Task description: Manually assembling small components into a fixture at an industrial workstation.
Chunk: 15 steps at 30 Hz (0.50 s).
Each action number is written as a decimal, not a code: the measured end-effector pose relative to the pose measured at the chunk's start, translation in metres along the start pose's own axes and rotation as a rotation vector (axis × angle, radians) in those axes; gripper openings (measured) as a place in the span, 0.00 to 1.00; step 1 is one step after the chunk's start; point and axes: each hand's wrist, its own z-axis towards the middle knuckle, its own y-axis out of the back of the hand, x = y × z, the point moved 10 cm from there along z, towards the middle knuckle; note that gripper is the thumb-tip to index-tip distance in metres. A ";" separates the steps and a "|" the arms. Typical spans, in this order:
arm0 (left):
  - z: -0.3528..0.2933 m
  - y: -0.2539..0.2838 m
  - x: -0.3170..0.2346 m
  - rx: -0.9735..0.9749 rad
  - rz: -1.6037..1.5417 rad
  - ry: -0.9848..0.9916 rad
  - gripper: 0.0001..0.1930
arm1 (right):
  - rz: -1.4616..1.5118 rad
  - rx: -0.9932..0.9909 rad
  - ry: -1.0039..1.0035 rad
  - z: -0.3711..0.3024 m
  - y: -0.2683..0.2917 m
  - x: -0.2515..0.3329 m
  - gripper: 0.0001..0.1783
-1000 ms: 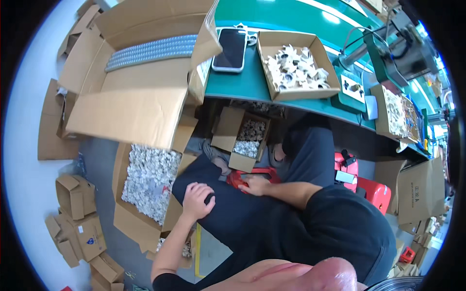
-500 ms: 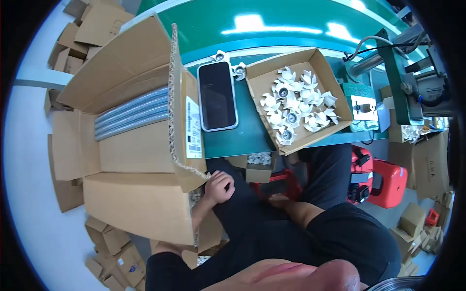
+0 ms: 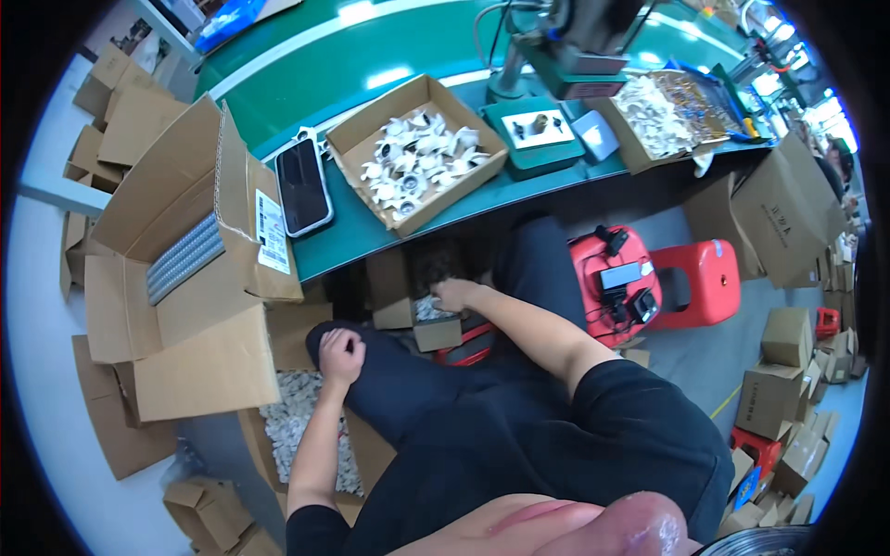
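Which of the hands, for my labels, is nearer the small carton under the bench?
Right. The right hand is at the opening of the small carton; the left hand rests on the left knee, farther left.

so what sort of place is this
Probably a factory assembly station: a green bench bears a machine and a box of white fan wheels, with a carton of small parts below.

On table [image 3: 345, 227], from left to right: phone [image 3: 303, 188], tray [image 3: 456, 196] with fan wheels [image 3: 413, 162] inside, fixture [image 3: 542, 165], second tray [image 3: 640, 156]. Left of phone, carton [image 3: 199, 371] containing rods [image 3: 185, 258]. Under table edge, small box [image 3: 438, 336], with right hand [image 3: 453, 295] at its opening. To the right, stool [image 3: 607, 324], bearing devices [image 3: 621, 275].
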 end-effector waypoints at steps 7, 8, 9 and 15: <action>-0.095 0.051 0.021 -0.478 -0.005 0.454 0.03 | 0.137 0.115 -0.199 -0.242 0.138 0.015 0.27; -0.100 0.052 0.019 -0.483 -0.003 0.457 0.03 | 0.114 0.258 -0.287 -0.274 0.118 0.000 0.28; -0.100 0.054 0.014 -0.499 -0.005 0.438 0.04 | 0.088 0.404 -0.376 -0.308 0.095 -0.013 0.29; -0.098 0.078 -0.009 -0.518 -0.134 0.500 0.05 | 0.259 0.058 -0.361 -0.332 0.057 -0.016 0.30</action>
